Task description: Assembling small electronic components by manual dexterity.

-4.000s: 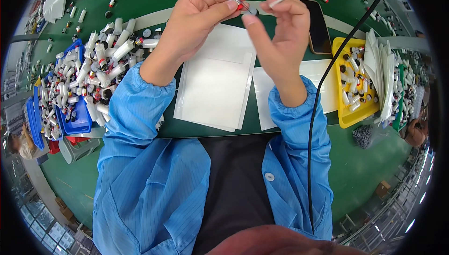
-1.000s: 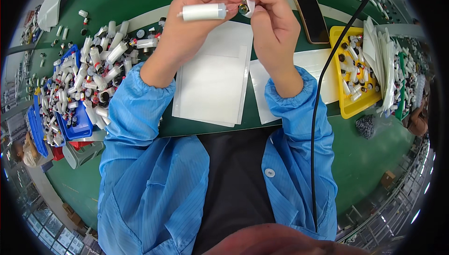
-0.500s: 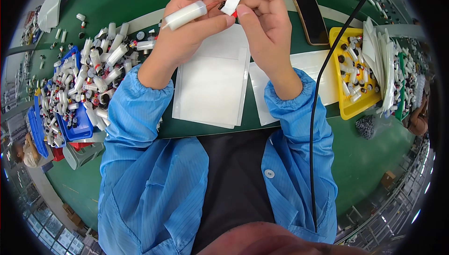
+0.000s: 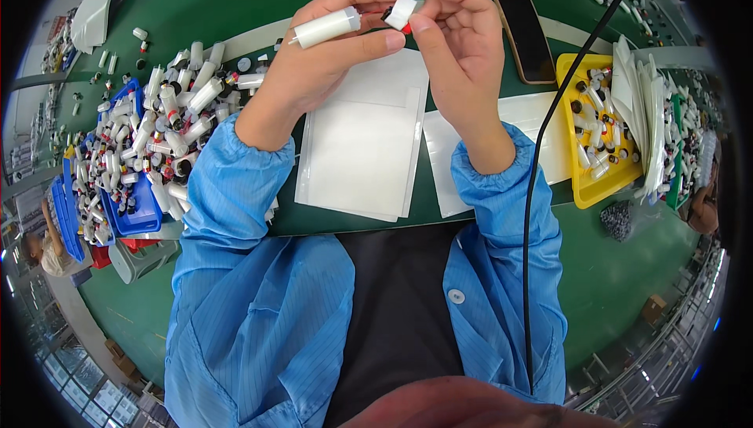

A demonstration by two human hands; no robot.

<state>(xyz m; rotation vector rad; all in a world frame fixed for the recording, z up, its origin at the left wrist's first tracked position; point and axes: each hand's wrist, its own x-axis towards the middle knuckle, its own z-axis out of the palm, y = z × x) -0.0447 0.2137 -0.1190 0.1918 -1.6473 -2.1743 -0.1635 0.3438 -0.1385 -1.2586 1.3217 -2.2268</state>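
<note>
A white cylinder [image 4: 323, 29], translucent at its end, lies across the fingers of my left hand [image 4: 314, 67]. Thin red wires lead from it to a small black-and-red part [image 4: 387, 14] between my two hands. Around that part curves a white sticker-like piece [image 4: 402, 10]. My left thumb and fingers are closed about the part from the left. My right hand [image 4: 463, 59] pinches the white piece's right edge between thumb and forefinger. Below the hands, white sheets in a clear sleeve [image 4: 357, 153] lie on the green table.
At left, a big heap of white cylinders [image 4: 169, 126] spills over blue trays [image 4: 145, 207]. A yellow tray [image 4: 584, 193] with similar parts stands at right, beside a phone [image 4: 524, 36]. A black cable [image 4: 533, 169] runs down across my right sleeve. Another white sheet [image 4: 447, 169] lies under my right forearm.
Both hands have shifted a little down and to the right. The white piece looked flat before and now bends round the small part.
</note>
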